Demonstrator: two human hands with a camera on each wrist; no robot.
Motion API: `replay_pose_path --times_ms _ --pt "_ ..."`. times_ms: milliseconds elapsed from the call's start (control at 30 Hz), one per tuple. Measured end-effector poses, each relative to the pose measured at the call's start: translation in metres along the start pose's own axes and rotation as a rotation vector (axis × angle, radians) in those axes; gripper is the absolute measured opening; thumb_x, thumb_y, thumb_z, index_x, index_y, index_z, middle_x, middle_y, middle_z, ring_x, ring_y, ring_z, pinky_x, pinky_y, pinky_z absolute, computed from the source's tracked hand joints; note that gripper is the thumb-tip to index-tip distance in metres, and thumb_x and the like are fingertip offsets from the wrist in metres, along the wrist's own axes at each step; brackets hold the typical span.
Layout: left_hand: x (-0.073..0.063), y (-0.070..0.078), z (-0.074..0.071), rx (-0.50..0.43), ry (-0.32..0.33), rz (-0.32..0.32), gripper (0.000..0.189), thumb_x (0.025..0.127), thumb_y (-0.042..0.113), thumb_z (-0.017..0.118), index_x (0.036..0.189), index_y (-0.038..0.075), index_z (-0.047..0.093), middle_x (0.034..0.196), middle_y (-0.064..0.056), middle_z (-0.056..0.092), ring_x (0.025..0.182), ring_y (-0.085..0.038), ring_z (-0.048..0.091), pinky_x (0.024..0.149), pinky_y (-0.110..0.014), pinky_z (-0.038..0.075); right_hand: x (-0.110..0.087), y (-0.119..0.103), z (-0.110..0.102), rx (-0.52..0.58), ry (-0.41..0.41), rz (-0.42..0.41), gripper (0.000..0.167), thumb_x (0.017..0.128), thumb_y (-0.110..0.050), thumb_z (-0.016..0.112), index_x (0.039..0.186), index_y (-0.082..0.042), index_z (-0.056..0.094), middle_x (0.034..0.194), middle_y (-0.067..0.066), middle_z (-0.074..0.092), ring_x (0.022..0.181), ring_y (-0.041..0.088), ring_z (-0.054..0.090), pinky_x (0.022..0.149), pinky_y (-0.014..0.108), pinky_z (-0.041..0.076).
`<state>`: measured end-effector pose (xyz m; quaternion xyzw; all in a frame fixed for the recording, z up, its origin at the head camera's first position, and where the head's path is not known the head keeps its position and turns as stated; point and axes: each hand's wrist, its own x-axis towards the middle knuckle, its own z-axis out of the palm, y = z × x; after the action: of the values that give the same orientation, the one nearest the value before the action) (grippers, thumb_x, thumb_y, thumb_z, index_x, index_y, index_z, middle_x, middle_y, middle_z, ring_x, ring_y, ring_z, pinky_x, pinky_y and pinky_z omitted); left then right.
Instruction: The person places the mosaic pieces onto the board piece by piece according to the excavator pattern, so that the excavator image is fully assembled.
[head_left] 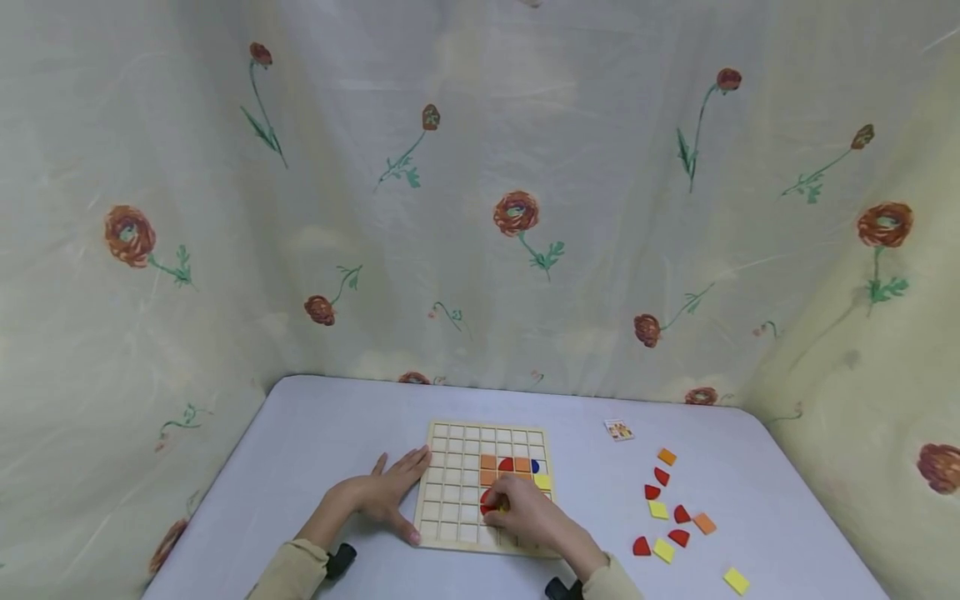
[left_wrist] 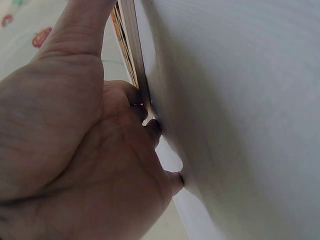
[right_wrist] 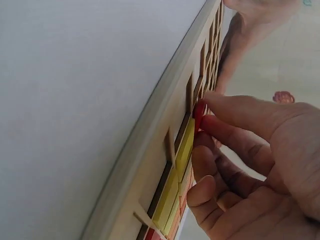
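A wooden grid board lies on the table, its right part partly filled with orange, red, yellow and blue pieces. My left hand rests at the board's left edge, fingers spread and thumb near the front left corner. Over the lower right cells, my right hand pinches a red piece between thumb and fingertip. In the right wrist view it stands beside a yellow tile on the board; whether it sits fully in its cell I cannot tell. The right hand hides several cells beneath it.
Loose pieces lie to the board's right: red quarter-circles, yellow tiles and orange tiles. A small printed card is behind them. A flowered curtain hangs beyond the white table.
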<state>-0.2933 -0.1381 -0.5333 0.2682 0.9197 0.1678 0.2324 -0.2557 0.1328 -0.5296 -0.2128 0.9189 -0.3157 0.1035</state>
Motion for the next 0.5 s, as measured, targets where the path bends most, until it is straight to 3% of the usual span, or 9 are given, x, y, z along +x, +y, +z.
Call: replay_pose_path --times_ms 300,500 --pt "0.001 0.000 0.001 0.001 0.003 -0.004 0.129 0.063 0.062 0.079 0.156 0.009 0.007 0.164 -0.008 0.000 0.152 -0.027 0.000 0.118 -0.061 -0.002 -0.003 0.004 0.002 0.015 0.045 -0.008 0.008 0.083 -0.014 0.075 0.090 -0.014 0.071 0.091 -0.006 0.062 0.077 0.005 0.054 0.064 0.018 0.047" --pt "0.002 0.000 0.001 0.000 0.000 -0.007 0.129 0.063 0.062 0.079 0.156 0.009 0.006 0.164 -0.008 -0.001 0.152 -0.026 0.000 0.118 -0.061 -0.002 -0.017 0.015 -0.012 0.079 0.068 -0.013 0.015 0.087 -0.021 0.073 0.098 -0.014 0.066 0.093 -0.007 0.062 0.079 0.007 0.054 0.065 0.020 0.047"
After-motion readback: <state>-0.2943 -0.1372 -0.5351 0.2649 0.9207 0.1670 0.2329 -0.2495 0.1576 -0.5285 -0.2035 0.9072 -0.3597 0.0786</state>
